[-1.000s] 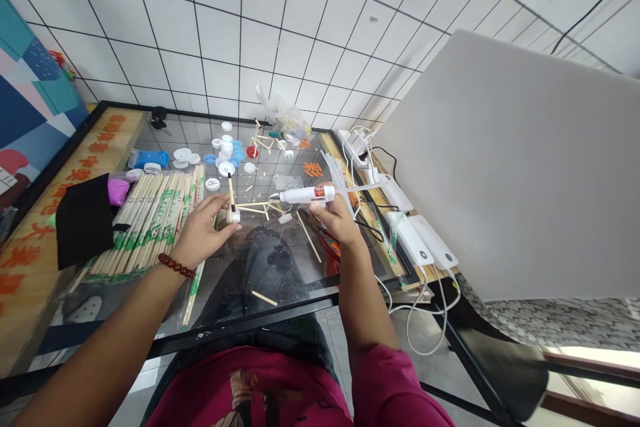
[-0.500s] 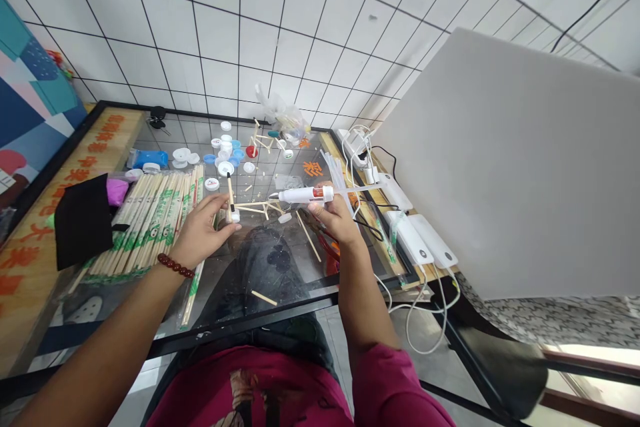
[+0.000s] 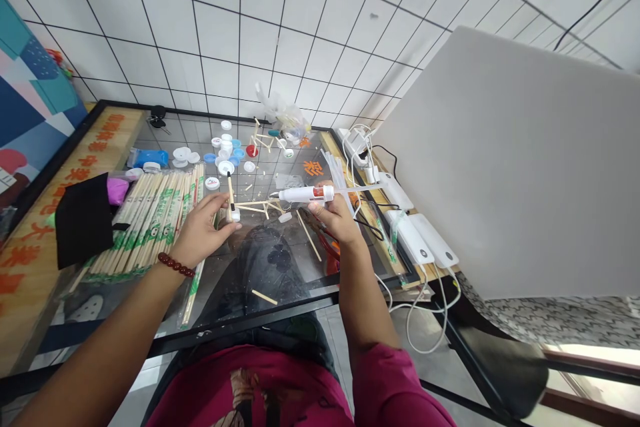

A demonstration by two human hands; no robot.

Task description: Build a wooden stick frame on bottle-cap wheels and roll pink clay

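Observation:
My right hand (image 3: pixel 336 219) is closed around a white hot glue gun (image 3: pixel 303 195), whose nozzle points left and whose clear glue stick (image 3: pixel 363 189) juts out at the back. Between the fingers and thumb of my left hand (image 3: pixel 200 230) is a short wooden stick (image 3: pixel 231 192) with black bands, upright. At its foot sits a white bottle cap (image 3: pixel 235 215). Behind and right of it lies a joined frame of wooden sticks (image 3: pixel 260 207), close to the glue gun's tip. A loose white cap (image 3: pixel 285 217) lies below the gun.
Wrapped chopsticks (image 3: pixel 150 220) and a black cloth-like piece (image 3: pixel 84 221) lie left. White and blue caps (image 3: pixel 226 167) are scattered behind, near another stick frame (image 3: pixel 263 140) and a plastic bag (image 3: pixel 287 121). Power banks or adapters (image 3: pixel 409 237) with cables line the right edge.

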